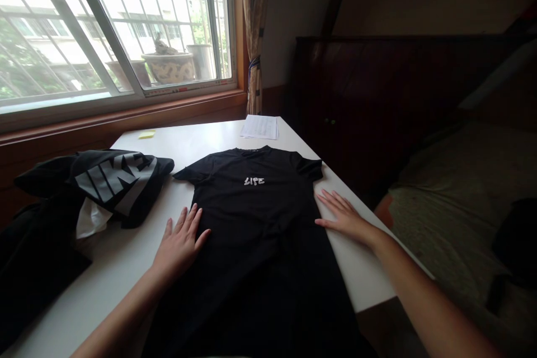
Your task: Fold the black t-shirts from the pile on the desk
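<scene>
A black T-shirt (255, 224) with small white lettering on the chest lies spread out on the white table (197, 137), its collar toward the far edge. Both short sleeves point outward, and the lower part reaches down to the bottom of the view. At the shirt's left side, my left hand (180, 238) rests flat with fingers spread, the fingertips and thumb at the fabric edge. My right hand (342, 217) lies palm down by the opposite side, below the right sleeve, its fingers apart and the tips at the shirt's edge. Neither hand grips anything.
Dark clothing with large grey lettering (121, 182) is heaped at the table's left. White papers (260, 127) and a yellow note (146, 135) lie toward the back. A barred window, a tied curtain (254, 39) and a bed (444, 207) on the right surround the table.
</scene>
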{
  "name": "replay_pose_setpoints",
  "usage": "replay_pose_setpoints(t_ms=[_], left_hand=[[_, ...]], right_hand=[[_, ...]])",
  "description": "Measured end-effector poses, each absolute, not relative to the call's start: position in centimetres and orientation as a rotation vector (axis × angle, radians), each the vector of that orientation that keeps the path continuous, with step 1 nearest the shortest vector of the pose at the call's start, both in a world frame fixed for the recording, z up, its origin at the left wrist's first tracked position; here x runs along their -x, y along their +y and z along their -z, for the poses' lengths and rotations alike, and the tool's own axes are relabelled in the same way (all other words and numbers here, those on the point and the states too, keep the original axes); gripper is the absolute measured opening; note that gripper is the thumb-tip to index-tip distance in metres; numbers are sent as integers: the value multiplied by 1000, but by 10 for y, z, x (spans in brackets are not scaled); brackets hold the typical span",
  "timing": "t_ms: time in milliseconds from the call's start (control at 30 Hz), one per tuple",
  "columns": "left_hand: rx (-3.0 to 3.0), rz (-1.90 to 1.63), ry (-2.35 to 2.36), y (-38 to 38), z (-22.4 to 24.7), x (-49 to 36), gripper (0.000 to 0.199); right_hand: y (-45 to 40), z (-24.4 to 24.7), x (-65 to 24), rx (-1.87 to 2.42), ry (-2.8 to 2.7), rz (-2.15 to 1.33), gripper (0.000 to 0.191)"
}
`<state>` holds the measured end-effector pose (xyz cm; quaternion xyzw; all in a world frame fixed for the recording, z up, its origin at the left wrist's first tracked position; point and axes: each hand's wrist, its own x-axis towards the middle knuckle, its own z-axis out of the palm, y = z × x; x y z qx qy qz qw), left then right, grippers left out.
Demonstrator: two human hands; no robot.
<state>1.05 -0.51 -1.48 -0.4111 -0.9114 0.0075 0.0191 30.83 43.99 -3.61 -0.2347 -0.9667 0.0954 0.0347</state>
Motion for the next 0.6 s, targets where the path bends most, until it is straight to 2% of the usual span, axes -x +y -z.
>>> replay_pose_setpoints(t_ms=[100, 267, 400, 600], left_hand=[[1267, -70, -2841, -11, 13, -8, 69], [1257, -110, -2848, -22, 13, -7, 70], [1235, -147, -2866, -30, 12, -7, 69], [1167, -231, -2885, -47, 10, -7, 70]], right_hand=[[434, 35, -316, 663, -2982, -310, 87], [430, 34, -303, 671, -2744, -329, 52], [431, 30, -272, 693, -2557, -344, 35], [431, 25, -224, 753, -2535, -389, 25]])
